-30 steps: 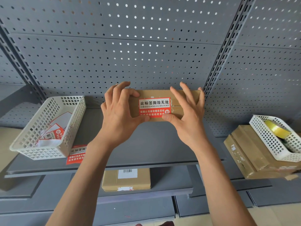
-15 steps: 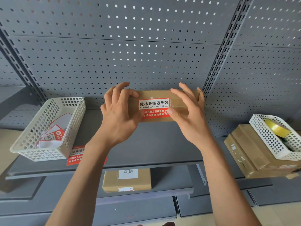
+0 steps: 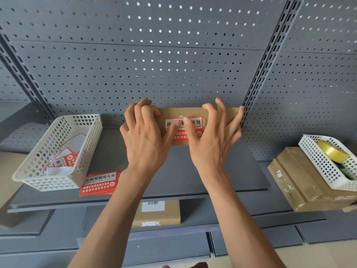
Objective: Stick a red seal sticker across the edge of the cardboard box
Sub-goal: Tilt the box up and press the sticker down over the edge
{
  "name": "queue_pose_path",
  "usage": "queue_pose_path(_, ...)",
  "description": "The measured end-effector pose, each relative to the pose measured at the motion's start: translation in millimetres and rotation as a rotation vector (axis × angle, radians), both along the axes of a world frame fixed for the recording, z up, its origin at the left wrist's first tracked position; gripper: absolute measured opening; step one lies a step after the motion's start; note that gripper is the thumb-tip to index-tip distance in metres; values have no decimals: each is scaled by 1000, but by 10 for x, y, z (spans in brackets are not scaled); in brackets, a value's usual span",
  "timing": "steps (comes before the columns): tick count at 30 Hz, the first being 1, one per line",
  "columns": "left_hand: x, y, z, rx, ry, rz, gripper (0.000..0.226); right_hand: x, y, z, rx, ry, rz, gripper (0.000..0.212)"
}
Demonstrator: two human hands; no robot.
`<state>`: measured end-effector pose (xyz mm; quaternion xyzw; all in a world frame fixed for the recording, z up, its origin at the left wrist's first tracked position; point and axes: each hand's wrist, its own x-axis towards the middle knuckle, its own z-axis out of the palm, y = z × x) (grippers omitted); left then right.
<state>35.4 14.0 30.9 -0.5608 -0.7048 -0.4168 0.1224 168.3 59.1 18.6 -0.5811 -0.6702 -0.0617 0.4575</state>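
A flat cardboard box (image 3: 228,115) stands on the grey shelf (image 3: 179,171) against the pegboard wall. A red and white seal sticker (image 3: 196,123) lies across its front seam. My left hand (image 3: 144,136) grips the box's left end, fingers curled over the top edge. My right hand (image 3: 212,144) grips the right part, fingers spread over the top. Both thumbs press side by side on the middle of the sticker and hide part of its print.
A white basket (image 3: 34,175) with sticker sheets sits at the left, loose red stickers (image 3: 99,183) beside it. At the right, another white basket (image 3: 316,161) holding a yellow tape roll (image 3: 331,150) rests on stacked boxes (image 3: 295,180). One labelled box (image 3: 156,213) lies on the lower shelf.
Both thumbs have slid from the sticker's lower corners inward and up to its middle. The box stays in place against the wall.
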Motion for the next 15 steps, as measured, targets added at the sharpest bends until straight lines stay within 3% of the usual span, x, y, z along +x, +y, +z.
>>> queue_pose_path(7,-50,-45,2,-22,-26,-91,33,73,53,-71,86,61,46,28)
queue_pose_path(15,-79,-78,8,-19,-31,-129,20,90,63,-75,87,94,79,31)
